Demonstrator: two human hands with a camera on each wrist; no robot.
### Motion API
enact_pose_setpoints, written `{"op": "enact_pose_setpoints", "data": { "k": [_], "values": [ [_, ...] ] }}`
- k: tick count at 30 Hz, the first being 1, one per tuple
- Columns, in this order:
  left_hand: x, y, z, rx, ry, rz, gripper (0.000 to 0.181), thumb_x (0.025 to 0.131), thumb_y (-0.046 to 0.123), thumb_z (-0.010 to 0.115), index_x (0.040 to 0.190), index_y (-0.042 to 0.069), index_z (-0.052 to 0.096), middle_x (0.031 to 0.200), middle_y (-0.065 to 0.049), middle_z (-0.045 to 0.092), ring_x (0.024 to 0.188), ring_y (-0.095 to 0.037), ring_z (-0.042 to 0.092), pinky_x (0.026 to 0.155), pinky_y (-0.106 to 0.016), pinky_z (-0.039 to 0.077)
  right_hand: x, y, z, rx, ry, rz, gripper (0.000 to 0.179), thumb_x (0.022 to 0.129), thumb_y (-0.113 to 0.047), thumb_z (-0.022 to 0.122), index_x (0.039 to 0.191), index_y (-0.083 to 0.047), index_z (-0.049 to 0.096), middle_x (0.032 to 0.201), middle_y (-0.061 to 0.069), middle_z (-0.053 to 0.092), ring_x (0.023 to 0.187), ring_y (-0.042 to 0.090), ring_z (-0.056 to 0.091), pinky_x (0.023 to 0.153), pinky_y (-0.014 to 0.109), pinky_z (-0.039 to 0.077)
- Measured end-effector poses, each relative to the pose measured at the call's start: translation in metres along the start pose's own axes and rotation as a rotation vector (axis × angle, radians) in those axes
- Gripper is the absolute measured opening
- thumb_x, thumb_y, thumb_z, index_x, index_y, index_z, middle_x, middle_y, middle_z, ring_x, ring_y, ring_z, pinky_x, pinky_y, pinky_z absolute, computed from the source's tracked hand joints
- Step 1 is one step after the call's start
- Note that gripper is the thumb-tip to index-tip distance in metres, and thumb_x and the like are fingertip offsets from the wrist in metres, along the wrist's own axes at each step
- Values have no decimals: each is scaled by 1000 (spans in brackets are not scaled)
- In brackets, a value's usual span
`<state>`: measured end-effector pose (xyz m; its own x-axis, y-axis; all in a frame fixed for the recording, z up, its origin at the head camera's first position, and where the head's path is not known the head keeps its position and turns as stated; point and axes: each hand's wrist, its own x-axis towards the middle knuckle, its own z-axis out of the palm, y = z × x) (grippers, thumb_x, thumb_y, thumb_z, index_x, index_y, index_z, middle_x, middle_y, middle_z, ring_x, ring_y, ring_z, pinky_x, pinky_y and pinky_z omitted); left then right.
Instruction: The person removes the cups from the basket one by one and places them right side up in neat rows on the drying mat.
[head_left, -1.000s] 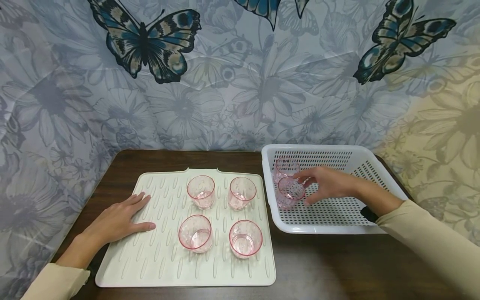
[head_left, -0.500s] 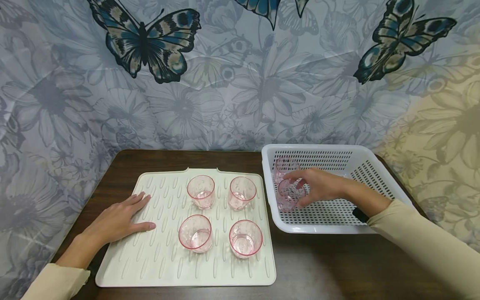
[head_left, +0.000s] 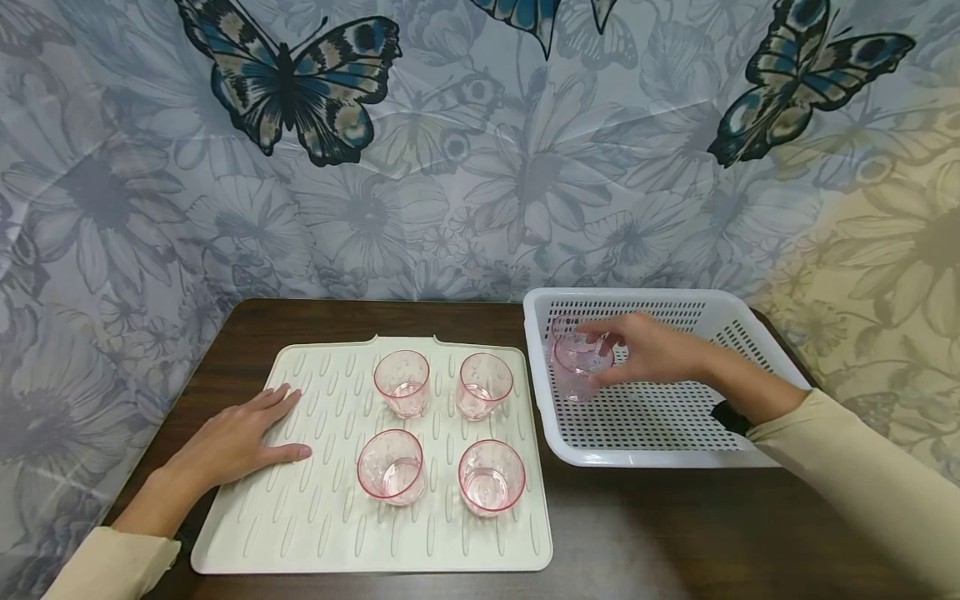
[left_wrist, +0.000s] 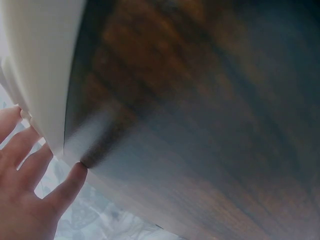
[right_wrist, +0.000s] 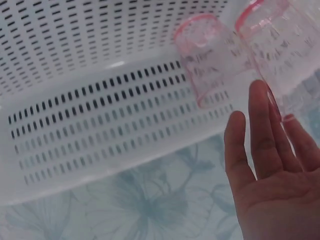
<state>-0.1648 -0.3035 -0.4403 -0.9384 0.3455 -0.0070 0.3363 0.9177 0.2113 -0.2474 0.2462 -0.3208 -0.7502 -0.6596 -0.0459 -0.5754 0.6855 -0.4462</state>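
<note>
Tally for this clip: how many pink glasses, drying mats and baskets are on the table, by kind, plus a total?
Pink glasses: 6. Four on the drying mat, at and; one gripped by the right hand at; one in the white basket behind it.
Drying mats: 1
White baskets: 1
Total: 8

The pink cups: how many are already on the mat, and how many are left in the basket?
Four pink cups stand on the cream mat. The right hand holds a fifth cup lifted inside the white basket. One more cup lies behind it. The left hand rests on the mat's edge.
</note>
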Motion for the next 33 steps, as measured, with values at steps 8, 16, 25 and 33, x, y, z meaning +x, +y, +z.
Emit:
{"op": "enact_pose_setpoints", "data": {
  "k": [8, 16, 25, 33],
  "values": [
    [0, -1, 1, -2, 6, 1, 95, 82, 71, 64, 145, 1, 50, 148, -27, 45, 130, -48, 47, 92, -64, 43, 1, -10, -15, -65, 115, 39, 76, 79, -39, 84, 136, 3, 58, 109, 10, 70, 89, 17, 64, 72, 35, 54],
    [0, -1, 2, -9, 1, -5, 96, 82, 72, 64, 145, 1, 49, 148, -27, 45, 131, -48, 46, 92, -65, 43, 9, -23, -23, -118, 184, 38, 77, 81, -45, 81, 139, -1, 56, 115, 10, 69, 88, 17, 65, 71, 36, 52],
    [0, 0, 0, -12, -1, -2, 96, 82, 71, 64, 146, 1, 49, 148, -28, 44, 132, -49, 45, 93, -65, 42, 22, -43, -25, -127, 211, -52, 72, 81, -39, 82, 140, -5, 56, 116, 7, 69, 87, 12, 65, 66, 33, 50],
    [0, 1, 0, 0, 8, 0, 96, 82, 71, 64, 145, 1, 50, 147, -28, 45, 131, -48, 46, 93, -65, 43, 41, -70, -22, -98, 202, -129, 75, 81, -41, 82, 141, -5, 55, 119, 9, 69, 92, 15, 66, 70, 35, 52]
  ]
}}
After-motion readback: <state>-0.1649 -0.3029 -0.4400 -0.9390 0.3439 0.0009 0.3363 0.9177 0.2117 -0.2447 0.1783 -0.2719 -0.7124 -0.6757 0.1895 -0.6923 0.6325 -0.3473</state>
